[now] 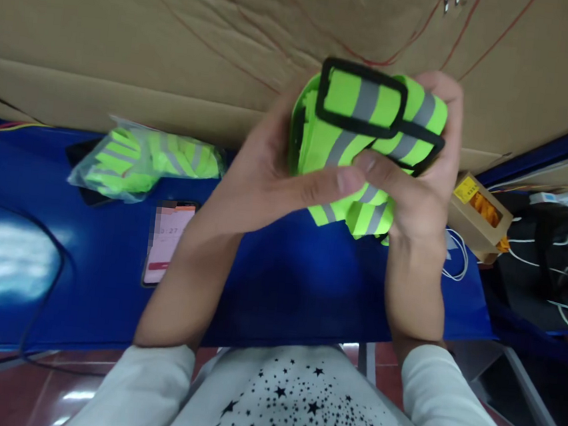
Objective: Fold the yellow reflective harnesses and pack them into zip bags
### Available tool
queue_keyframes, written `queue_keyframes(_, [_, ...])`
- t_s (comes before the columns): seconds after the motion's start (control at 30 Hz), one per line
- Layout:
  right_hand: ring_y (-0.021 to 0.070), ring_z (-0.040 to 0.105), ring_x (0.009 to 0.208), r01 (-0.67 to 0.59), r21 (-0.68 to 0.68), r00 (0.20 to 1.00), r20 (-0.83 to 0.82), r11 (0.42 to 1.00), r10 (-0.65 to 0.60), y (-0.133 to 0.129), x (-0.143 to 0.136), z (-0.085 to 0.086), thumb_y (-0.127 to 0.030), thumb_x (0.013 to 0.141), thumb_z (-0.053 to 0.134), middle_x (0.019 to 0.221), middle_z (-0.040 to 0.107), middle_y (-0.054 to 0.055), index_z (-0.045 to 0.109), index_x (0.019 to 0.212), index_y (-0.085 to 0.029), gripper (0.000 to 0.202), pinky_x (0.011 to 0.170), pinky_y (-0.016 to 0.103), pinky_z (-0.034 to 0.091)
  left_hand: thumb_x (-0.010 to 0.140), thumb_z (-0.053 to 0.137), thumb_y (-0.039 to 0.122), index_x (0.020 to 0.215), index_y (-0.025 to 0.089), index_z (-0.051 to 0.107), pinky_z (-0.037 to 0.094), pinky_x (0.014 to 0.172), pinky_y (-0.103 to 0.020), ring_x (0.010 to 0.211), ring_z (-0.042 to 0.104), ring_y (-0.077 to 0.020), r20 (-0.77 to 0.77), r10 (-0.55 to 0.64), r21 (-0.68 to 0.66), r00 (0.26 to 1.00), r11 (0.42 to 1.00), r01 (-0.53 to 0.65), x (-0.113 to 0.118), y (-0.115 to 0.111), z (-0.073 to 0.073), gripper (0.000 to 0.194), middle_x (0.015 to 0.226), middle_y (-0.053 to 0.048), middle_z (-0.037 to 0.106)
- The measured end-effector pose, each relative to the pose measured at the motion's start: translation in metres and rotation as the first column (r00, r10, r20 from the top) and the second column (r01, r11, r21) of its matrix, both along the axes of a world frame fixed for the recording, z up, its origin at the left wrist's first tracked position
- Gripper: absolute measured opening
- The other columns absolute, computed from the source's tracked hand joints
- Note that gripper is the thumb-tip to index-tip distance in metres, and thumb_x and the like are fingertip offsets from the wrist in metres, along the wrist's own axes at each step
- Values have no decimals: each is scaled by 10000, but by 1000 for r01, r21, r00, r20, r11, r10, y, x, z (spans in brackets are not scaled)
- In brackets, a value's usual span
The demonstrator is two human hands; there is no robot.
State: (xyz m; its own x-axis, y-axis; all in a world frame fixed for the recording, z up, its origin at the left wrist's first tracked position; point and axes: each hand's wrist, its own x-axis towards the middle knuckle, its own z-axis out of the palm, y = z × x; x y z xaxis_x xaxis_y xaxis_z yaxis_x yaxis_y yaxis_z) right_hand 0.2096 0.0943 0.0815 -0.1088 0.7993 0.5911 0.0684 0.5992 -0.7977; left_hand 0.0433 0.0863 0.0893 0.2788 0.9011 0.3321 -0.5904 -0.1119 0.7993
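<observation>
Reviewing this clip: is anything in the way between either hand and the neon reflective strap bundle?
Nothing visible is. The left hand and right hand both grip the strap bundle directly. The plastic-bagged straps and smartphone lie off to its left on the blue table.

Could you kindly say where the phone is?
In the head view, the phone lies left of centre on the blue table, nearer than the plastic bag, beside the left forearm.
</observation>
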Motion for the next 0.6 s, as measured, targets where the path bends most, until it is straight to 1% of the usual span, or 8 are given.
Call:
queue_keyframes(0.1, [222, 620, 1316, 7, 28, 999, 42, 1000, -8, -3, -8, 1, -643, 902, 640, 1354, 627, -26, 413, 1283, -374, 519, 1114, 358, 549, 782, 906, 346, 1114, 241, 723, 549, 1066, -416, 1222, 681, -296, -7, 8, 18, 1000, 1000, -8, 4, -3, -5, 394, 1129, -27, 750])
queue_keyframes(0.17, [236, 546, 1421, 29, 68, 997, 72, 997, -33, -6, -13, 2, -675, 913, 612, 1469, 561, -18, 400, 1330, -371, 557, 1207, 377, 482, 797, 882, 444, 1137, 278, 730, 576, 1043, -437, 1188, 709, -303, 39, -59, -37, 997, 997, 61, 4, -1, -9, 407, 1048, -16, 766])
queue_keyframes(0.23, [249, 469, 1498, 53, 177, 996, 56, 983, -63, -6, -17, 1, -654, 909, 654, 1502, 510, -13, 417, 1355, -364, 582, 1289, 397, 385, 789, 874, 491, 1194, 312, 724, 578, 1065, -454, 1246, 691, -317, 53, -160, -47, 986, 986, 163, 0, 2, -12, 468, 1051, -2, 771])
queue_keyframes(0.27, [254, 446, 1517, 39, 238, 998, 41, 970, -50, -4, -18, 0, -627, 916, 672, 1496, 499, -5, 424, 1363, -353, 581, 1314, 414, 342, 784, 875, 469, 1209, 315, 723, 581, 1068, -463, 1273, 678, -327, 42, -177, -48, 983, 983, 179, -2, 3, -13, 477, 1065, 4, 772])
queue_keyframes(0.33, [266, 416, 1539, -23, 326, 1000, 3, 945, 23, 2, -19, -6, -602, 951, 647, 1483, 477, 18, 410, 1393, -318, 576, 1334, 462, 295, 759, 878, 340, 1199, 303, 731, 592, 1053, -467, 1292, 668, -351, -3, -138, -56, 990, 989, 137, -4, 4, -13, 466, 1076, 16, 775])
queue_keyframes(0.4, [267, 374, 1563, -41, 317, 998, -25, 947, 51, 8, -19, -12, -601, 1009, 561, 1523, 433, 35, 391, 1426, -296, 544, 1339, 494, 276, 733, 843, 182, 1170, 283, 739, 605, 1028, -463, 1278, 675, -372, -37, -87, -80, 996, 993, 84, -3, 4, -13, 461, 1060, 21, 782])
queue_keyframes(0.5, [267, 312, 1591, 50, 305, 999, -1, 951, -52, 12, -17, -16, -632, 1049, 445, 1582, 399, 34, 414, 1450, -299, 522, 1341, 499, 269, 751, 777, 55, 1203, 242, 721, 601, 1031, -469, 1260, 687, -374, 3, -90, -109, 996, 990, 90, 2, 3, -10, 492, 1022, 6, 795])
queue_keyframes(0.6, [283, 278, 1602, 107, 357, 968, 173, 928, -179, 9, -5, -7, -652, 1073, 314, 1609, 407, 52, 421, 1501, -257, 592, 1325, 508, 281, 824, 719, 30, 1283, 190, 681, 566, 1082, -493, 1291, 671, -351, 73, -100, -133, 992, 985, 109, 5, 7, -7, 487, 1019, -25, 801])
